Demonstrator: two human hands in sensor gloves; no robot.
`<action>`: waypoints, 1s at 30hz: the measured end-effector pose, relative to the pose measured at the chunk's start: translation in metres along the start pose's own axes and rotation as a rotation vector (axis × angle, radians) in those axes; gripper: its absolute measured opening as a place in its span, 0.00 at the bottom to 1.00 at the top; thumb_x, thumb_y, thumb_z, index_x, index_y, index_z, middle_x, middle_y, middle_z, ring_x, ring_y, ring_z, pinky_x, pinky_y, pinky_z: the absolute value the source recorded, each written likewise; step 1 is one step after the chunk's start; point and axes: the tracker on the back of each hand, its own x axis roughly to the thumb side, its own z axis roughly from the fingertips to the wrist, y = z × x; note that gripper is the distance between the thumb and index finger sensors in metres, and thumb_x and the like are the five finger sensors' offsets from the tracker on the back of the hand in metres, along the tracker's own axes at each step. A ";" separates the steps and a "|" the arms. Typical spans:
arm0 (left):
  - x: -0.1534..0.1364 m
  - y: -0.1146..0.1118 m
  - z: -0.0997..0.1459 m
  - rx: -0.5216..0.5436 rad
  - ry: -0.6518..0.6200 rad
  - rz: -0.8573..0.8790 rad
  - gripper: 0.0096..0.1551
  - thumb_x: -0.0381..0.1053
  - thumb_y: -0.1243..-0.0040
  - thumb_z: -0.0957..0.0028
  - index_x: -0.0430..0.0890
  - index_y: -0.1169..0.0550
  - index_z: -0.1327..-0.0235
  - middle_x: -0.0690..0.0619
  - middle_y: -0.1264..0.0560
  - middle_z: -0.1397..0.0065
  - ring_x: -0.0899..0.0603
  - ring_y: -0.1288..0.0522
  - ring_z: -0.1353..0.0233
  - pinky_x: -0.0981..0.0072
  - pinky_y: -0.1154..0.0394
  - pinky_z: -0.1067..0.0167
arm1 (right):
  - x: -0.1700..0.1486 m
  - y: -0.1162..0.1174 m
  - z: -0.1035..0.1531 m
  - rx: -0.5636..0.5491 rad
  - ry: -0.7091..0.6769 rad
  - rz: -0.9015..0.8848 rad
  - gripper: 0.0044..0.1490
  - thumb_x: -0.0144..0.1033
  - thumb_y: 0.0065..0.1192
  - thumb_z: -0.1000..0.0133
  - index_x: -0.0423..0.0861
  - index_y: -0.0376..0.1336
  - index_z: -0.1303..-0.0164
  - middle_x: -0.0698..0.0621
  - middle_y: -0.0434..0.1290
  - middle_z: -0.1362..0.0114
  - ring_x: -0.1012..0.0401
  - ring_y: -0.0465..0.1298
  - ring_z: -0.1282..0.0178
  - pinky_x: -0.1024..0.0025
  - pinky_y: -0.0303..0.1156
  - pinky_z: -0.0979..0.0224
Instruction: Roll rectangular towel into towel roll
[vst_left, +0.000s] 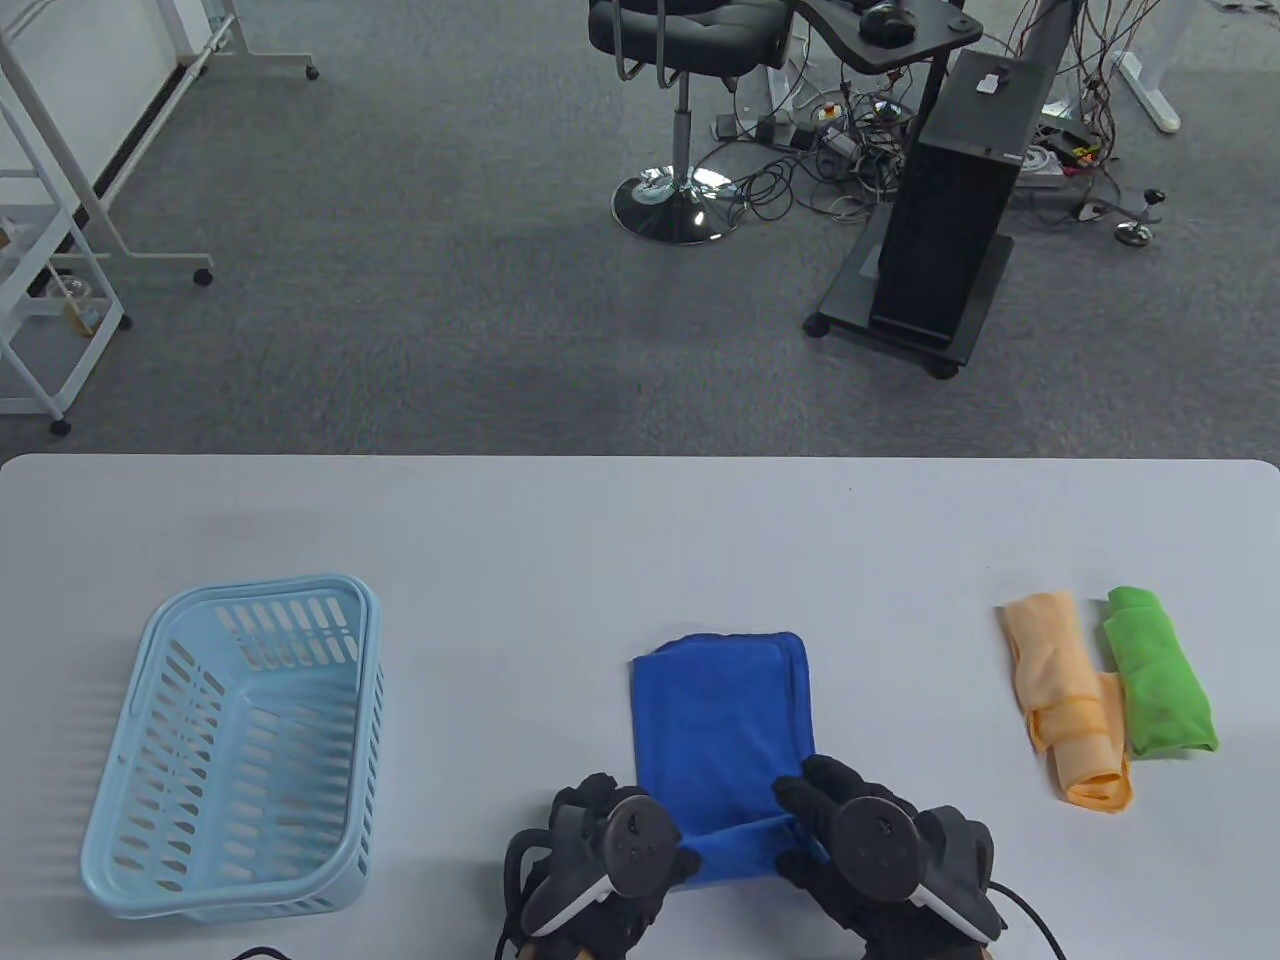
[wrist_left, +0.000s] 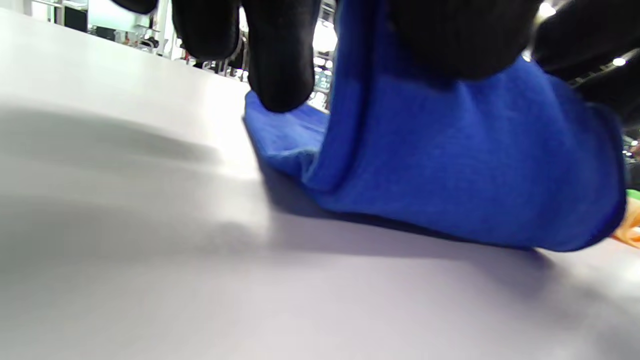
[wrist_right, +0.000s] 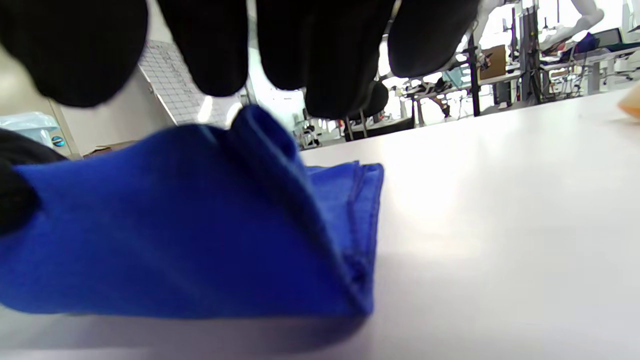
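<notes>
A blue rectangular towel (vst_left: 722, 715) lies folded on the white table (vst_left: 640, 520), long side running away from me. Its near end is lifted and curled over. My left hand (vst_left: 612, 838) grips the near left corner and my right hand (vst_left: 835, 815) grips the near right corner. In the left wrist view the blue towel (wrist_left: 450, 190) curves up off the table under my gloved fingers (wrist_left: 280, 65). In the right wrist view the towel (wrist_right: 190, 225) rises in a fold just below my fingers (wrist_right: 325, 55).
A light blue plastic basket (vst_left: 235, 745) stands at the left of the table. An orange rolled towel (vst_left: 1070, 700) and a green rolled towel (vst_left: 1160, 685) lie side by side at the right. Beyond the table are a chair and a black stand.
</notes>
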 end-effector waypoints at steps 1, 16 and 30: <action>-0.001 0.000 0.001 -0.005 0.007 0.006 0.29 0.62 0.42 0.61 0.50 0.15 0.51 0.42 0.27 0.27 0.29 0.40 0.23 0.29 0.47 0.31 | 0.001 0.003 0.001 0.015 -0.021 -0.019 0.47 0.55 0.68 0.68 0.57 0.63 0.33 0.50 0.57 0.23 0.50 0.65 0.28 0.44 0.59 0.25; -0.003 -0.007 -0.003 -0.058 -0.003 0.042 0.31 0.64 0.47 0.61 0.50 0.12 0.58 0.41 0.27 0.27 0.28 0.41 0.23 0.28 0.48 0.32 | 0.002 0.022 -0.004 0.187 0.009 -0.098 0.45 0.56 0.64 0.66 0.53 0.66 0.35 0.46 0.59 0.25 0.47 0.61 0.25 0.38 0.53 0.24; 0.001 -0.003 -0.001 0.063 -0.028 0.056 0.26 0.59 0.37 0.60 0.56 0.16 0.48 0.42 0.30 0.24 0.28 0.43 0.23 0.28 0.48 0.32 | -0.015 0.041 -0.014 0.288 0.120 0.009 0.30 0.46 0.63 0.61 0.50 0.74 0.50 0.47 0.63 0.27 0.48 0.64 0.27 0.38 0.54 0.25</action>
